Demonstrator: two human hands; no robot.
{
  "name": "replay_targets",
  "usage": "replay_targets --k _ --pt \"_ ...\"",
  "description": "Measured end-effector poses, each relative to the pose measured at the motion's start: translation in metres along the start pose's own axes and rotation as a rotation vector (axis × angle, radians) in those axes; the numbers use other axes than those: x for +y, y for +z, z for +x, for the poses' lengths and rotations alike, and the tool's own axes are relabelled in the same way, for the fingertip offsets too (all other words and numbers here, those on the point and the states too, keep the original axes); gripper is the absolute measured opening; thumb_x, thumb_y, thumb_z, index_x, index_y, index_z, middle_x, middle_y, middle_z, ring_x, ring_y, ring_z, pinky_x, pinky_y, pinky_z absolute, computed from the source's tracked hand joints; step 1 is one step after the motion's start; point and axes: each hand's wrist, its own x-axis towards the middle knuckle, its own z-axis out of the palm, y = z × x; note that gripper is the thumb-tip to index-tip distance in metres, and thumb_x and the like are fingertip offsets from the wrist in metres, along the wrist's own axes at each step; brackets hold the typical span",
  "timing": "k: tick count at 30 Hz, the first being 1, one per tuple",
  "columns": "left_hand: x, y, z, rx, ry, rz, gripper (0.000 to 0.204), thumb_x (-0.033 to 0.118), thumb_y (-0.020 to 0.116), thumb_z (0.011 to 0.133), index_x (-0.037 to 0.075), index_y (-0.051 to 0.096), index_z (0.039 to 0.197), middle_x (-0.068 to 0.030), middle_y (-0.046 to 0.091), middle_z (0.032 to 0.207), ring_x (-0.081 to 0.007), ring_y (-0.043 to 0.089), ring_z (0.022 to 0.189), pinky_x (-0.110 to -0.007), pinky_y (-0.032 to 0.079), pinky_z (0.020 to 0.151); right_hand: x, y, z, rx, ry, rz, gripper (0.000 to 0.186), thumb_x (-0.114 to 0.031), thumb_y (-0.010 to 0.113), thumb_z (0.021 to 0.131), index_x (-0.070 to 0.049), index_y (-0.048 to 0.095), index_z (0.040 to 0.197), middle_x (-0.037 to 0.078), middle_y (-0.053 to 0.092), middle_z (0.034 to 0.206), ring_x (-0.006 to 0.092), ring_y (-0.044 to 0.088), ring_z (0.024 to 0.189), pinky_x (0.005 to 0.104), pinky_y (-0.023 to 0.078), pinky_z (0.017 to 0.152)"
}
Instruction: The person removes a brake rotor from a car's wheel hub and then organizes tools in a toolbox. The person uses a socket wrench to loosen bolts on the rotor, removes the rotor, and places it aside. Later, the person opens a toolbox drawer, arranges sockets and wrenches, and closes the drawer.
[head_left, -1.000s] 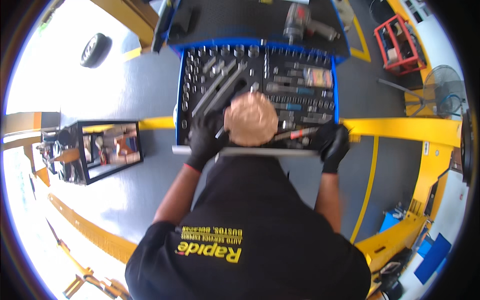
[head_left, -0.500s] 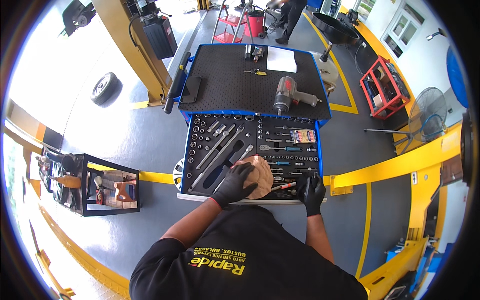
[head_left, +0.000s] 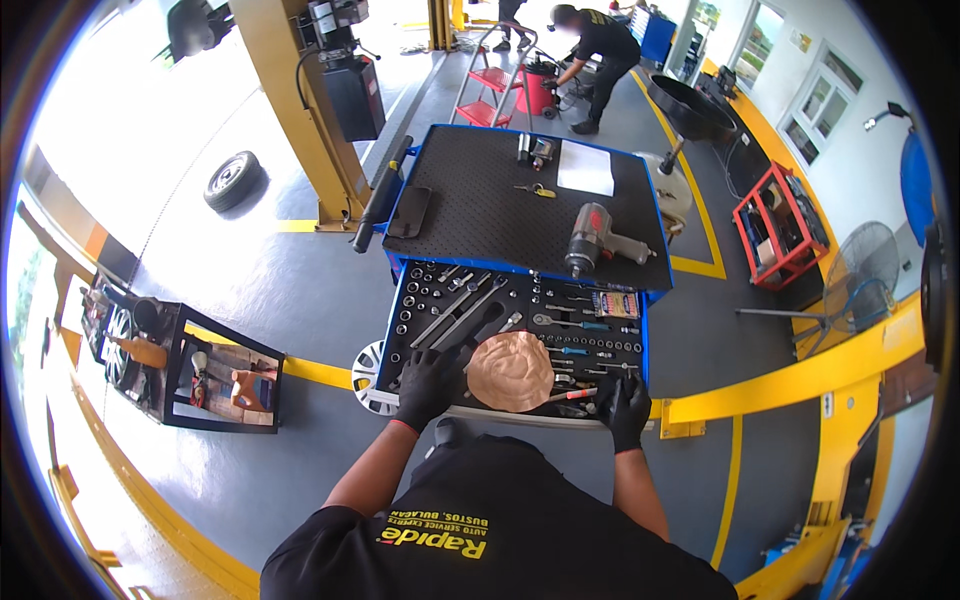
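Observation:
An open drawer of a blue tool cabinet (head_left: 645, 350) holds sockets, wrenches and ratchets in black foam. On its front part lies a round, crumpled, copper-coloured sheet (head_left: 511, 372). Just left of this sheet, my black-gloved left hand (head_left: 428, 385) rests over the tools with its fingers apart, holding nothing I can see. At the drawer's front right corner is my gloved right hand (head_left: 625, 410), its fingers curled; what they hold, if anything, is hidden. Between the sheet and that hand shows a red-and-white handle (head_left: 574, 395). A blue-handled ratchet (head_left: 580, 324) lies farther back.
On the cabinet's black top are an impact wrench (head_left: 596, 235), a phone (head_left: 410, 214), keys (head_left: 540, 190) and a white paper (head_left: 585, 168). A black cart (head_left: 225, 425) stands left, a yellow lift arm (head_left: 780, 375) right. A person (head_left: 602, 50) bends over behind the cabinet.
My left hand has moved left off the copper-coloured sheet, which now shows whole. The view has shifted, and more of the person at the back is visible. My right hand stays at the corner.

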Motion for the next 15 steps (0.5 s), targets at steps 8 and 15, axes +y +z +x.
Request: replay_targets --k 8,15 --pt "0.025 -0.022 0.0 -0.114 -0.213 -0.103 0.04 0.04 0.068 0.1 0.022 0.071 0.134 -0.0054 0.071 0.132 -0.0328 0.072 0.119 -0.051 0.059 0.095 0.0 -0.001 0.0 0.012 -0.034 -0.005 0.034 -0.029 0.069 0.106 0.0 0.074 0.124 0.021 0.08 0.112 0.0377 0.077 0.104 0.0448 0.057 0.092" --pt "0.03 -0.022 0.004 -0.087 -0.22 -0.032 0.044 0.043 0.068 0.098 0.018 0.071 0.133 -0.011 0.076 0.117 -0.0346 0.076 0.106 -0.052 0.062 0.085 0.003 0.004 0.0 0.038 -0.083 -0.031 0.037 -0.032 0.069 0.105 -0.002 0.075 0.126 0.021 0.079 0.114 0.0403 0.076 0.105 0.046 0.057 0.09"
